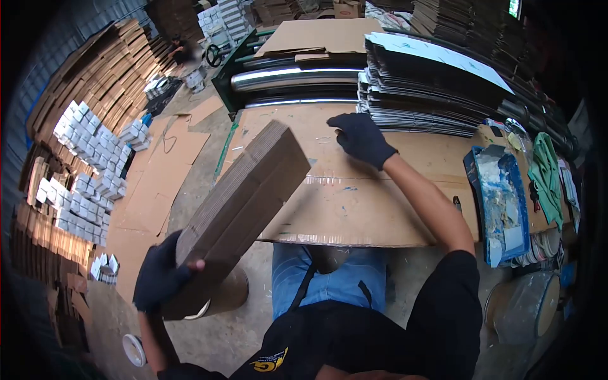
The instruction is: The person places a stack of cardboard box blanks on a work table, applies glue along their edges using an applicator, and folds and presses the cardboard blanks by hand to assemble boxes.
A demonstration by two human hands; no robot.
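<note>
My left hand (159,272), in a dark glove with a bare fingertip showing, grips the lower end of a stack of flattened cardboard boxes (244,190). The stack tilts up to the right, its far end over the cardboard-covered table (380,209). Over the middle of that table is my right hand (364,140), also gloved, with nothing in it. Its fingers point left, thumb and forefinger apart. Just beyond it stands a tall pile of flat sheets (430,88) with a white top sheet.
Metal rollers (297,81) lie behind the table. On the right are a glue-smeared blue tray (500,202) and a green cloth (546,177). White bundles (92,142) and cardboard stacks (107,69) line the left. Another person (180,50) sits far back.
</note>
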